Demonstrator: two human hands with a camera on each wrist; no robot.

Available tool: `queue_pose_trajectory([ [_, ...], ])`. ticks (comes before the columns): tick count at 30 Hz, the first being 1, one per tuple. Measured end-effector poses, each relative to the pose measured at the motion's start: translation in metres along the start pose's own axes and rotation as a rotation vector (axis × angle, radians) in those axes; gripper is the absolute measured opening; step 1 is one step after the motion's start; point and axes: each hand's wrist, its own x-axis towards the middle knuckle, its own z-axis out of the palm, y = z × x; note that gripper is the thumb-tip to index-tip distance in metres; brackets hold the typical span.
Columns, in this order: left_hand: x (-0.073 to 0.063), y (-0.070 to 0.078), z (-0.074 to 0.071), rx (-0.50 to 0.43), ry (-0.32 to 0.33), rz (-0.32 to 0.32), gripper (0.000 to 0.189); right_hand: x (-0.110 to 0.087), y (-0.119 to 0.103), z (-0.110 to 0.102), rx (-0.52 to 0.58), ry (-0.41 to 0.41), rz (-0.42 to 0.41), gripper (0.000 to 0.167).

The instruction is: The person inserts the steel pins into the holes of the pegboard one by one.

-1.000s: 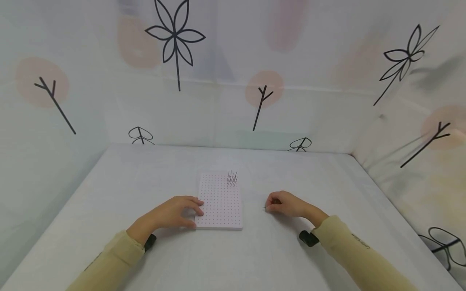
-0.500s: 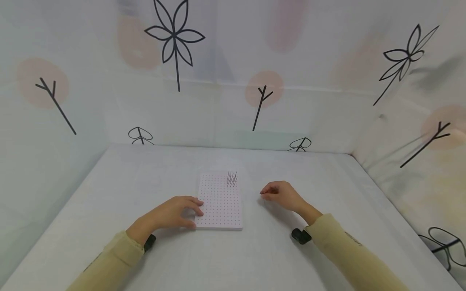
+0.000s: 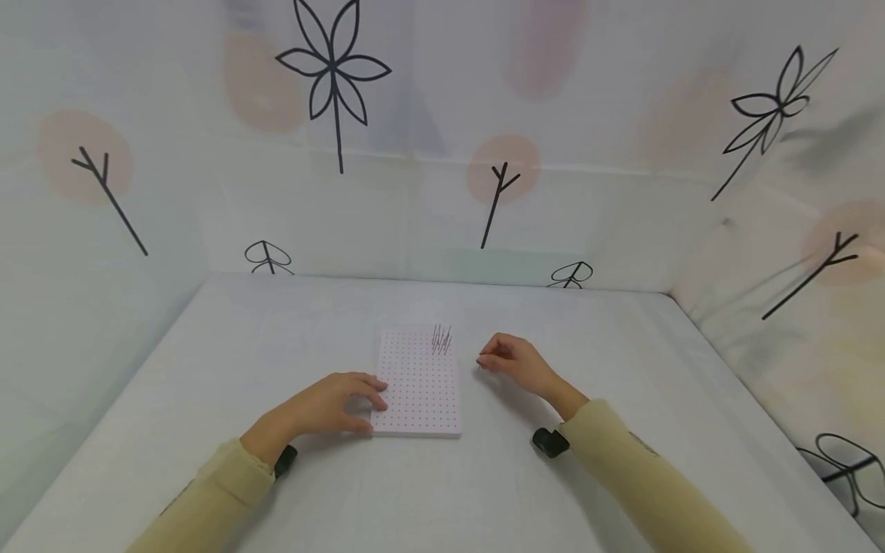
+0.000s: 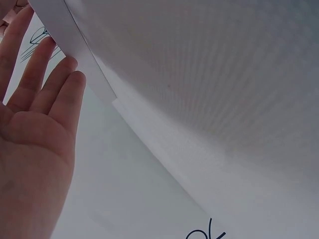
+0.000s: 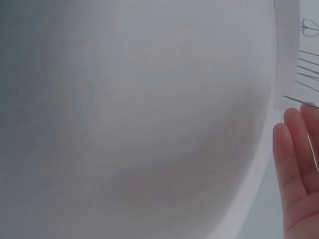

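A white board [image 3: 418,392] with a grid of small holes lies on the table. Several thin dark needles [image 3: 441,339] stand up from its far right corner, leaning slightly. My left hand [image 3: 332,401] rests with spread fingers on the left edge of the board; in the left wrist view its fingers [image 4: 65,94] reach along the board's side. Just right of the board, my right hand [image 3: 522,365] pinches one thin needle. In the right wrist view this needle [image 5: 295,100] pokes out past the fingertips, its pointed end toward the board's side.
A white cloth covers the table [image 3: 484,491], and a printed curtain [image 3: 415,215] with flower and twig drawings rises behind it and at both sides. A dark wrist camera [image 3: 550,443] hangs under the right sleeve.
My right hand has moved left and away from me with the needle, closer to the board. My left hand and the board have stayed in place.
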Motion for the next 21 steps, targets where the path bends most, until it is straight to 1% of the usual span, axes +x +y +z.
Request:
queue_pose_trajectory([
  [4,-0.001,0.000,0.000,0.001,0.000,-0.004,0.026,0.006,-0.003,0.007,0.026,0.015,-0.014,0.011],
  [5,-0.001,0.000,0.000,0.001,0.001,-0.006,0.026,0.006,-0.009,0.008,0.035,0.016,-0.013,0.012],
  [10,-0.001,0.000,0.000,0.004,0.001,0.003,0.026,0.015,-0.014,0.014,0.040,0.022,-0.021,0.011],
  [11,-0.001,0.000,0.000,0.006,0.000,0.004,0.026,0.017,-0.014,0.015,0.038,0.026,-0.021,0.010],
  [12,0.000,-0.001,0.000,0.007,0.000,0.008,0.026,0.021,-0.009,0.017,0.028,0.034,-0.024,0.010],
  [16,0.000,-0.001,0.000,0.008,0.001,0.006,0.026,0.030,-0.012,0.020,0.010,0.059,-0.008,0.011],
  [21,0.001,-0.001,0.000,0.007,-0.001,-0.014,0.026,0.039,-0.016,0.024,-0.003,0.080,0.017,0.010],
])
